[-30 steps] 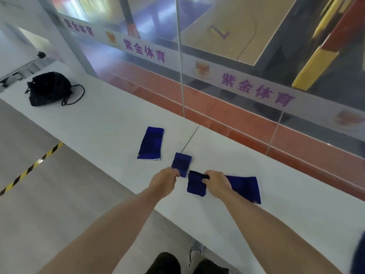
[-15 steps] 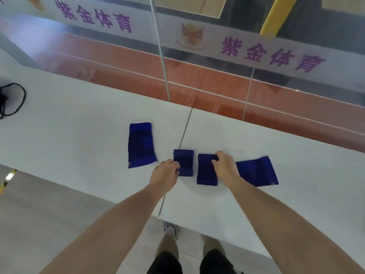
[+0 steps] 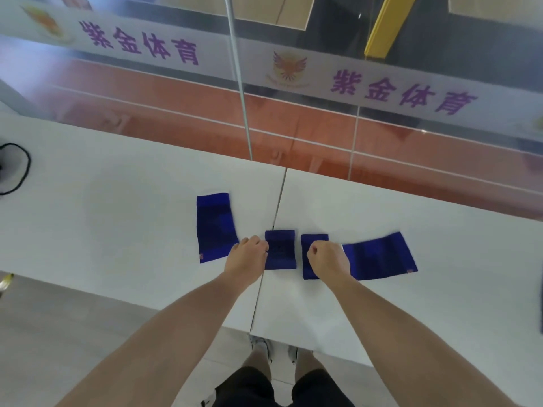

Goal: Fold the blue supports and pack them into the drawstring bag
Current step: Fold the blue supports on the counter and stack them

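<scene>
Two folded supports [image 3: 280, 249] lie side by side mid-frame; our left hand [image 3: 246, 255] pinches one, our right hand [image 3: 327, 258] the other.

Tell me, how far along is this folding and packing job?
Roughly halfway on folding, I'd judge. Done: the left small support and right small support look folded compact. In hand: the left hand touches the first, the right hand curls on the second. Left: the left long support and right long support lie flat, and nothing is packed; only the bag's cord shows at the table edge.
</scene>
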Demonstrator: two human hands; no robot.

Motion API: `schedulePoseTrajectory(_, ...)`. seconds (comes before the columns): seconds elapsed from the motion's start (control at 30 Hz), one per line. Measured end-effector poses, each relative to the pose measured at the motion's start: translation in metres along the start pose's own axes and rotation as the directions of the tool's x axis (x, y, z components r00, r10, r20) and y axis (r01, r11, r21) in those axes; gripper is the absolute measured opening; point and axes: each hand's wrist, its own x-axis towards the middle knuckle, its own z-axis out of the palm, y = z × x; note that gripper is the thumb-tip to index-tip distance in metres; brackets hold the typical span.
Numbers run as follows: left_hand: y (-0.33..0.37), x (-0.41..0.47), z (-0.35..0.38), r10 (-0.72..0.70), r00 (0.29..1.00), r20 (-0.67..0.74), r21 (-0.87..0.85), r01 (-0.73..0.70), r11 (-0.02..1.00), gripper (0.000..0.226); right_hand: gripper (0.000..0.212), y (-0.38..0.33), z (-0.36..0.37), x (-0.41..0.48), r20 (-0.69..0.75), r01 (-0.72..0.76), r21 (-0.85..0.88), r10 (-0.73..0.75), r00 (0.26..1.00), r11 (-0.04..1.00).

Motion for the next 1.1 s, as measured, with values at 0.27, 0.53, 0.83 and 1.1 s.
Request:
schedulePoseTrajectory(0.27, -0.055, -0.013, -0.009, -0.157, 0.988, 0.004, 0.153, 0.154, 0.976, 0.029, 0.033, -0.044, 0.012, -0.001, 0.068, 0.073, 0.004, -0.073, 0.995, 0.997)
schedulePoseTrajectory(0.53, -0.102, -0.018, 0.013, -0.138, 0.990, 0.006, 0.303, 0.130, 0.944, 0.035, 0.022, -0.076, 0.051, 0.000, 0.099, 0.132, -0.034, -0.128, 0.987, 0.991)
schedulePoseTrajectory(0.83, -0.099, -0.017, -0.011, -0.132, 0.987, -0.094, 0.065, 0.138, 0.988, 0.013, 0.025, -0.122, 0.057, 0.003, 0.231, 0.158, 0.094, -0.176, 0.957, 0.983)
schedulePoseTrajectory(1.1, -0.078, 0.002, -0.067, -0.044, 0.992, -0.121, -0.333, 0.001, 0.943, 0.027, 0.025, -0.177, 0.027, 0.008, 0.295, -0.109, 0.563, -0.076, 0.952, 0.819)
